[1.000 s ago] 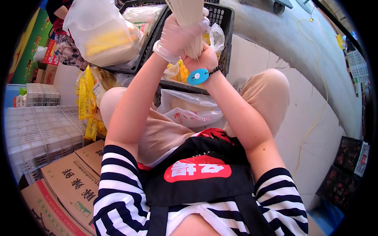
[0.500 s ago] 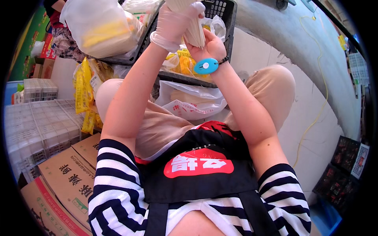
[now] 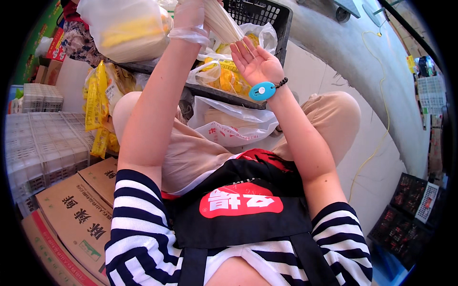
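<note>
My left hand (image 3: 189,18), in a clear plastic glove, is closed around a bundle of thin pale sticks (image 3: 223,24) at the top edge. Part of that hand is cut off. My right hand (image 3: 262,66) is bare and open, palm up, fingers spread by the bundle's lower ends; whether they touch cannot be told. A blue oval piece (image 3: 262,90) hangs at my right wrist on a dark beaded band. Below both hands stands a black plastic crate (image 3: 229,97) holding yellow packets (image 3: 228,78) in clear bags. Between my knees lies a white plastic bag (image 3: 234,133) with similar pale sticks inside.
To the left are a large white bag (image 3: 124,38), yellow packages (image 3: 98,97), white plastic baskets (image 3: 47,143) and cardboard boxes (image 3: 76,205). A yellow cord (image 3: 377,148) runs over the floor at right, near dark trays (image 3: 405,214). A wheeled cart (image 3: 344,12) stands at the back.
My left hand has moved up and left with the bundle. My right hand has drawn away from it to the right and lower, its fingers opening out.
</note>
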A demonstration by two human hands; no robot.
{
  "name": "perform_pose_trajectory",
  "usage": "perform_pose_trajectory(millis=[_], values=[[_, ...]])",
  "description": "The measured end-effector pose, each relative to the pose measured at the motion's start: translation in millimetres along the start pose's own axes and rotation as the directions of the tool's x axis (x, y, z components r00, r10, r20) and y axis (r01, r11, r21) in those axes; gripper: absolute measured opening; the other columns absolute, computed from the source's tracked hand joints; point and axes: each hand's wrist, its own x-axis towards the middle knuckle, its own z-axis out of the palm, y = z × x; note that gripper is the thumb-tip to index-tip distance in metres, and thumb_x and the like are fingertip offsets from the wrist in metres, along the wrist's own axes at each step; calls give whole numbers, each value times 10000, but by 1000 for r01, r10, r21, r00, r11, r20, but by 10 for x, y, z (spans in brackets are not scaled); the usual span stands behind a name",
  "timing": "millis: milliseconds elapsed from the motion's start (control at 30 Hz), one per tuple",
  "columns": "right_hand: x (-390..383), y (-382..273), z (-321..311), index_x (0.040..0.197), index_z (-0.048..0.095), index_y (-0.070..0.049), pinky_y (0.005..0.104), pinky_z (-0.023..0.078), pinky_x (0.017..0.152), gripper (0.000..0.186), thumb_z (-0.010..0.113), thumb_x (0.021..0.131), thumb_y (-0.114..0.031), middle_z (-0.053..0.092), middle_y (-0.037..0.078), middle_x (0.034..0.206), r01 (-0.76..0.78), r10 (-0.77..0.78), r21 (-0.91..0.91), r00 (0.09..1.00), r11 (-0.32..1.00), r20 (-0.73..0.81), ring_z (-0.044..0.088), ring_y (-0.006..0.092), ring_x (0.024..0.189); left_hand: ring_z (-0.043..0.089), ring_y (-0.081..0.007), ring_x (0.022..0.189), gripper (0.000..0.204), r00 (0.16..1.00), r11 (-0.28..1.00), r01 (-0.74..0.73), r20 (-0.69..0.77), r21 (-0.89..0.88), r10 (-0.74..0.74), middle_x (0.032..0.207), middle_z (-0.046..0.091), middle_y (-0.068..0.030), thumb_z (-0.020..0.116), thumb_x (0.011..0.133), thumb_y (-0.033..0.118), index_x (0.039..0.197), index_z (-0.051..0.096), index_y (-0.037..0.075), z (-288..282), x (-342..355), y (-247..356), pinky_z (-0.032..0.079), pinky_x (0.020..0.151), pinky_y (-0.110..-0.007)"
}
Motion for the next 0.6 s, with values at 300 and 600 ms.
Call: perform_pose_trajectory(millis=[300, 600], values=[[127, 218, 290, 1245, 456, -73, 466, 215, 1064, 543, 164, 972, -440, 426, 114, 1324, 208, -230, -162, 964, 965, -133, 367, 275, 1234, 541, -129, 584, 76, 1000, 998, -7, -22, -70, 5, 678, 554, -15, 604, 771, 111, 826, 552, 114, -108, -110, -548, 466, 538, -272], [201, 102, -682, 947, 650, -68, 334, 480, 776, 278, 568, 794, -285, 659, 96, 883, -44, -204, -850, 976, -525, 75, 623, 218, 846, 569, -158, 724, 74, 960, 922, -2, -257, -388, -107, 800, 572, -38, 560, 841, 130, 878, 547, 68, -383, 109, 106, 504, 661, -302]])
